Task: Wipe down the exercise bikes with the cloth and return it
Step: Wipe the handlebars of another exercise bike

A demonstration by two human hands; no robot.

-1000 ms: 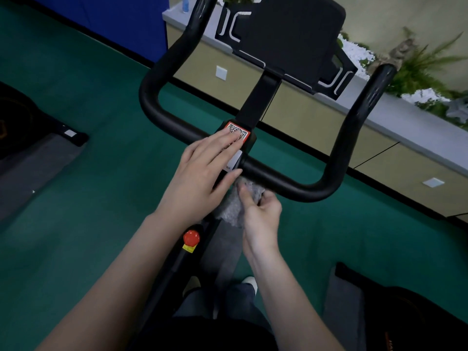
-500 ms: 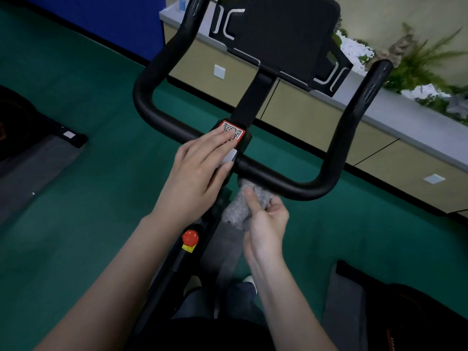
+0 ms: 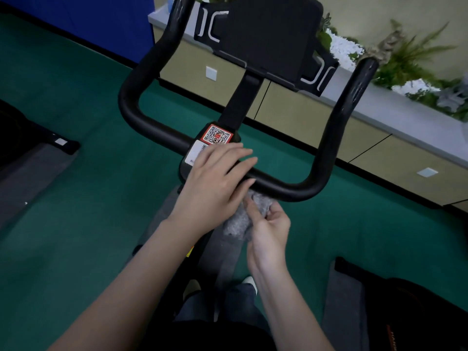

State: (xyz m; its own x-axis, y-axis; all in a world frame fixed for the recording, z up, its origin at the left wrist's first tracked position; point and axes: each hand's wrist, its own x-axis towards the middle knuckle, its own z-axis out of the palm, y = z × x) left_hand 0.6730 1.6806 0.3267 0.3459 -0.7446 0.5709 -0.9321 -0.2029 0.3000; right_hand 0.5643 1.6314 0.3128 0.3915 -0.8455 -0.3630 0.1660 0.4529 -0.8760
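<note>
Left hand [image 3: 217,183]: fingers straight and close together, laid across the middle of the black handlebar [image 3: 291,188], partly covering a white label [image 3: 195,153] on the centre block. Right hand [image 3: 268,226]: palm turned up, fingers and thumb curled around a grey fuzzy cloth [image 3: 236,226], which is bunched just beneath the handlebar's cross tube, right of centre, its upper end touching or nearly touching the tube. The two hands sit side by side, the left thumb just beside the cloth.

A red-bordered code sticker [image 3: 217,135] lies on the centre block beyond the left fingertips. From the block a black stem rises to a dark screen holder [image 3: 271,36]. The handlebar's two arms curve up on either side of it.

Below the hands a grey mat [image 3: 222,262] lies on the green floor [image 3: 76,97], and a shoe tip [image 3: 249,281] shows at the mat's near end. Parts of other black machines appear at the left edge [image 3: 25,138] and the lower right corner [image 3: 410,315] of the floor. A beige cabinet [image 3: 291,110] with plants [image 3: 410,59] on top runs along the floor's far edge.
</note>
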